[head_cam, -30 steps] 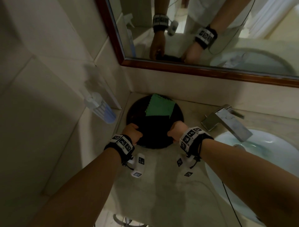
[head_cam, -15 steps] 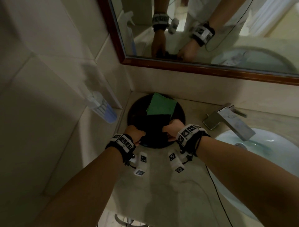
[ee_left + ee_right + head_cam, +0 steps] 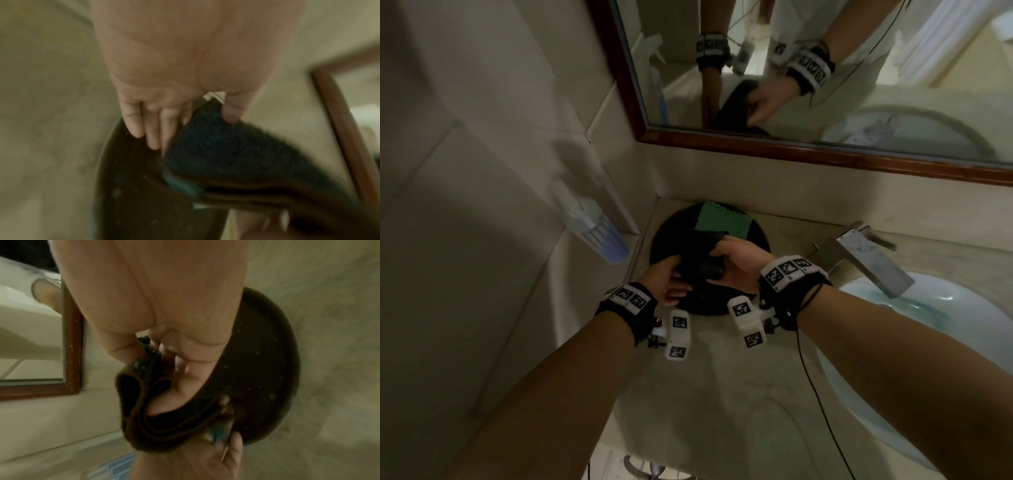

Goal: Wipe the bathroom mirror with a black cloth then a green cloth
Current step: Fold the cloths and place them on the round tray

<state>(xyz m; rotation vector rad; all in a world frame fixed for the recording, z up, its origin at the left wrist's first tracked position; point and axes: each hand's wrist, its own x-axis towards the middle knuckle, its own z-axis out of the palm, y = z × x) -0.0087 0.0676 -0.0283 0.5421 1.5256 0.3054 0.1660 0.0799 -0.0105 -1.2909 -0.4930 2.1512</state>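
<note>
A folded black cloth (image 3: 702, 257) is held just above a round black tray (image 3: 671, 226) in the counter's back left corner. My left hand (image 3: 671, 281) pinches its left end, thumb on top and fingers beneath (image 3: 197, 123). My right hand (image 3: 732, 263) grips the right end, thumb over the folds and fingers tucked under (image 3: 152, 363). The cloth's layered edges show in the wrist views (image 3: 226, 154) (image 3: 139, 426). A green cloth (image 3: 722, 221) lies flat on the tray's far side. The wood-framed mirror (image 3: 825, 68) hangs above and reflects both hands.
A spray bottle (image 3: 599, 233) stands against the tiled left wall beside the tray. A square metal faucet (image 3: 866, 260) and a white basin (image 3: 945, 325) are on the right. Bare beige counter (image 3: 722, 394) lies in front of the tray.
Both hands moved in from the tray's near rim to its middle, took hold of the black cloth and raised it off the tray. The green cloth stayed put.
</note>
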